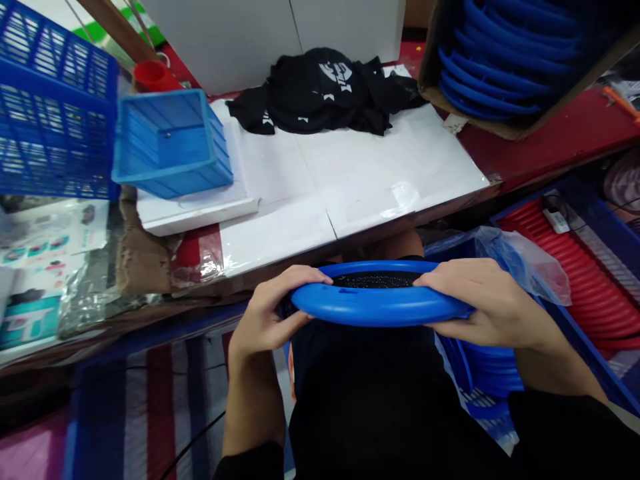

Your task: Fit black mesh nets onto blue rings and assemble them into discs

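Both of my hands grip a blue plastic ring (380,305) with a dark, dotted fabric centre (375,281), held nearly edge-on above my lap. My left hand (273,310) pinches the ring's left side, thumb below and fingers above. On the opposite side, my right hand (477,300) closes round the rim in the same way. Beyond the ring, a pile of black fabric pieces (320,93) with white print lies on the white tabletop (350,167).
A small blue bin (170,143) sits left on a white slab, beside a large blue basket (55,100). At the upper right, a cardboard box (523,130) holds several blue rings (500,60). Crates with red rings (565,267) and blue rings (493,367) stand low on the right.
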Available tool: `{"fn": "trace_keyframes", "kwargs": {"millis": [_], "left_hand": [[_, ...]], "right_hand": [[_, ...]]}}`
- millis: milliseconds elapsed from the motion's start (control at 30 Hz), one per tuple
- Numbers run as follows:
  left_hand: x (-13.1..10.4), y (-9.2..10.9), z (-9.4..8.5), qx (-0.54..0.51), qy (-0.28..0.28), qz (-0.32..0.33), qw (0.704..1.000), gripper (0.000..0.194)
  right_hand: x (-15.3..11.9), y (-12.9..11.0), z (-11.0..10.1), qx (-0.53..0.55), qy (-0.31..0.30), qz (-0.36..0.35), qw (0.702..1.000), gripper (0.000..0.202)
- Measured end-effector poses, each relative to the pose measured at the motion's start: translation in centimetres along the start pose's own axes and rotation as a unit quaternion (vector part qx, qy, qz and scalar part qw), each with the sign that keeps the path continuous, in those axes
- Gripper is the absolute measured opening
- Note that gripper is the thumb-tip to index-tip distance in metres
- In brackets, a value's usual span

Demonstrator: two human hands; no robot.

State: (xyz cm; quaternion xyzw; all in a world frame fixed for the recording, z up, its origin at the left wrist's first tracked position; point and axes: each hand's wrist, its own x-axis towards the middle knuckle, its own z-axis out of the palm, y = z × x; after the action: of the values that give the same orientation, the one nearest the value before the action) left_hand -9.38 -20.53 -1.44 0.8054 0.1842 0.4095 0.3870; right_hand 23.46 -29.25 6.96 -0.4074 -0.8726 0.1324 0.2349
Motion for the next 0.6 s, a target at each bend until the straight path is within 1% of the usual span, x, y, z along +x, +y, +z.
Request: {"fn": "trace_keyframes", "kwargs": {"millis": [33, 67, 133, 200, 233, 333, 433, 533, 600], "left_hand": [[0.5, 1.1, 0.1, 0.044, -0.031, -0.017, 0.998, 0.040], [1.0, 2.2, 0.2, 0.085, -0.064, -0.014, 0.994, 0.042], [2.2, 4.0, 0.8, 0.135, -0.119, 0.019, 0.983, 0.046], [3.1, 4.8, 1.6, 0.161, -0.143, 0.050, 0.975, 0.045], [3.4, 4.8, 2.0, 0.171, -0.142, 0.060, 0.973, 0.043], [3.6, 4.6, 3.0, 0.191, -0.106, 0.087, 0.972, 0.041], [3.3, 4.6, 3.2, 0.186, -0.085, 0.098, 0.974, 0.044], [2.6, 4.2, 2.1, 0.149, -0.083, 0.076, 0.982, 0.045], [1.8, 2.9, 0.8, 0.099, -0.066, 0.060, 0.991, 0.043]], "right_hand": [[0.1, 0.0, 0.1, -0.003, -0.006, 0.003, 1.000, 0.025], [0.3, 0.0, 0.3, -0.008, -0.015, 0.000, 1.000, 0.024], [0.6, 0.1, 0.6, -0.025, -0.034, -0.011, 0.999, 0.024], [0.9, 0.1, 0.9, -0.044, -0.039, -0.023, 0.998, 0.024], [1.0, 0.0, 1.0, -0.053, -0.036, -0.024, 0.998, 0.025], [1.1, 0.0, 1.1, -0.070, -0.022, -0.022, 0.997, 0.024], [0.8, 0.3, 1.0, -0.059, -0.013, -0.027, 0.998, 0.028], [-0.1, 1.7, 0.7, -0.025, -0.007, -0.021, 0.999, 0.040], [-0.9, 3.1, 0.5, 0.009, -0.012, 0.002, 1.000, 0.047]]}}
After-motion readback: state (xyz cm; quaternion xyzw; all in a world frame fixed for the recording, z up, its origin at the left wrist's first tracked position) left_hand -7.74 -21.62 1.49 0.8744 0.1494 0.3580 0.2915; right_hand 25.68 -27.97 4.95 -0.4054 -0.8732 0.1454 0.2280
